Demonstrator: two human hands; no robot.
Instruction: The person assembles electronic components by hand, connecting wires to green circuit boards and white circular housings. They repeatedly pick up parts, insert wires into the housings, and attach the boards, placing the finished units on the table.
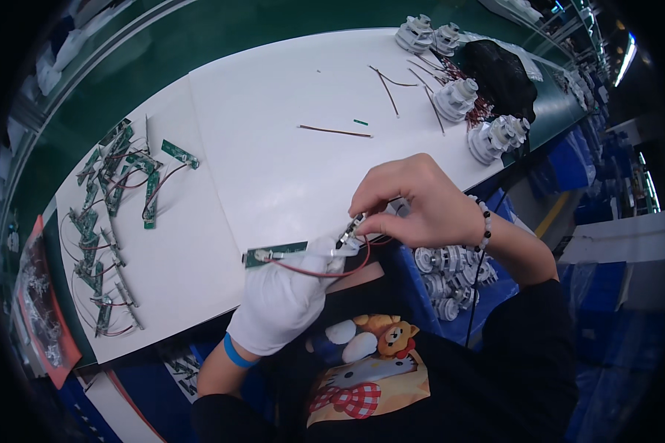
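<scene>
In a white glove, my left hand [277, 306] is closed around a long green circuit board [275, 254] whose far-left end sticks out past the fingers. A dark red cable [316, 275] loops from that board over the glove toward my right hand. My bare right hand [417, 203] pinches a small dark-and-silver part [349, 230] between thumb and fingers, right at the gloved fingertips. The small part's exact kind is partly hidden by the fingers. Both hands meet over the near edge of the white tabletop [266, 170].
Several green boards joined by red cables [114, 177] lie at the left. Loose cables [335, 131] and a green sliver [360, 122] rest farther back. White round assemblies [454, 100] stand at the right beside a black bag [499, 77]. A blue bin [458, 325] holds more assemblies.
</scene>
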